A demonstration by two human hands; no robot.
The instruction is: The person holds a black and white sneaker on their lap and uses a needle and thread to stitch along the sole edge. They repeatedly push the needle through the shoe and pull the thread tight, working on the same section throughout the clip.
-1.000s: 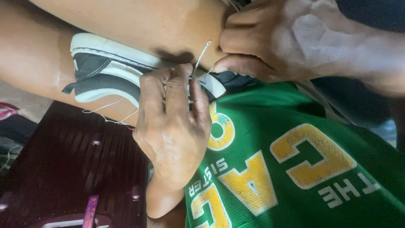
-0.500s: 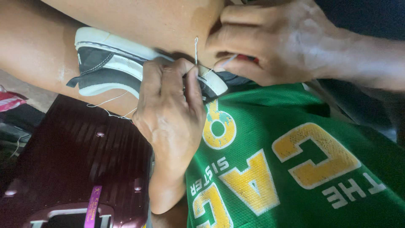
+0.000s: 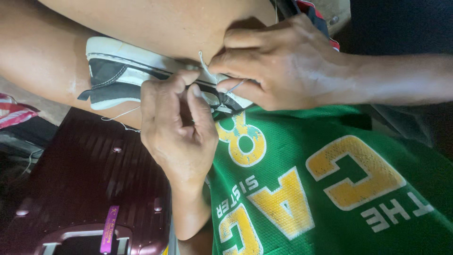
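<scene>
A black sneaker with a white sole (image 3: 118,71) lies wedged against a bare leg (image 3: 141,19). My left hand (image 3: 177,132) comes up from below. Its curled fingers press on the sneaker's sole edge near the toe. My right hand (image 3: 278,66) reaches in from the right, with thumb and fingers pinched on a white thread (image 3: 204,63) right at the sole. Whether a needle is in that pinch is hidden. A loose end of the same thread (image 3: 120,115) trails below the sneaker.
A green jersey with yellow lettering (image 3: 330,189) fills the lower right. A dark maroon hard suitcase (image 3: 85,189) with a purple tag lies at the lower left. Striped cloth (image 3: 12,111) shows at the left edge.
My right hand has come down and left onto the sole, and the thread that stood up above the sneaker is now drawn short. My left hand keeps its hold.
</scene>
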